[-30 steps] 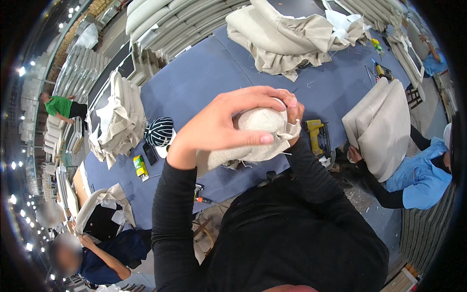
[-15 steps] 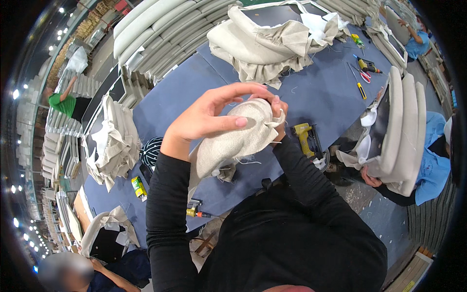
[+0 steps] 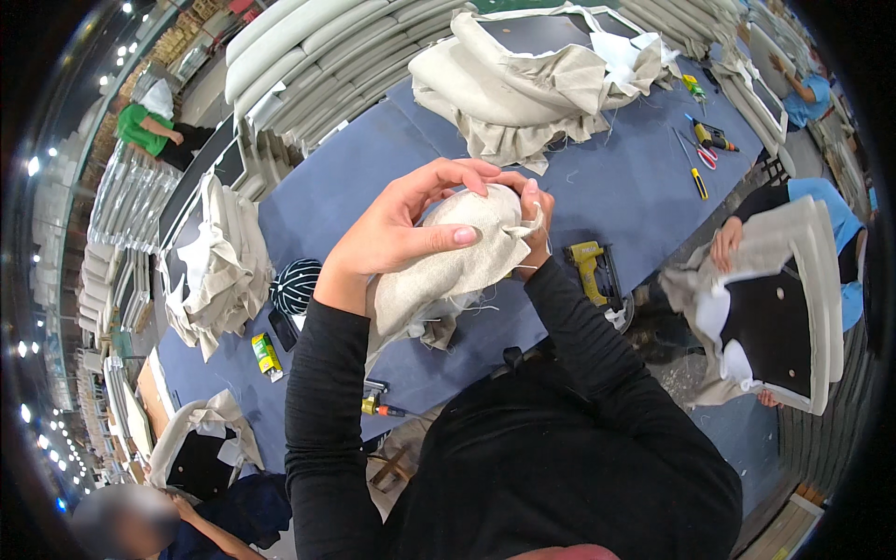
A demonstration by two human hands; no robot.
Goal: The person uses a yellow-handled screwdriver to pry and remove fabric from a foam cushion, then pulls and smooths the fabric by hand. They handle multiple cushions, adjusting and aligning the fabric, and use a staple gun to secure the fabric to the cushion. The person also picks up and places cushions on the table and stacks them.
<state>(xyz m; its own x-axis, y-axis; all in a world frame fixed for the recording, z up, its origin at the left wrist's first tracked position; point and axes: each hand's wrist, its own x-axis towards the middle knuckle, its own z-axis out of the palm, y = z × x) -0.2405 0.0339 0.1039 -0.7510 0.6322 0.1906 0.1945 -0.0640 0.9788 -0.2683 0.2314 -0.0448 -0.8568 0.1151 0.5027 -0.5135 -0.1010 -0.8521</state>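
Note:
A beige fabric-covered cushion panel with frayed edges is held up over the blue table, its rounded end toward the far side. My left hand wraps over its left side, thumb lying across the top and fingers curled at the rounded end. At the right of that end, my right hand grips the gathered fabric, thumb up and the other fingers partly hidden behind it. Loose threads hang from the cloth below. Nearest my right forearm lies a yellow staple gun.
Beige upholstered pieces lie at the far side, with stacked panels behind. A screwdriver, red-handled scissors and another staple gun rest at right. A striped round thing sits left. Co-workers handle panels at both sides.
Both my hands keep their hold, the left fingers curling slightly closer over the rounded end. At right, a co-worker has turned a panel so its black back shows. The green-shirted person's arm has lowered.

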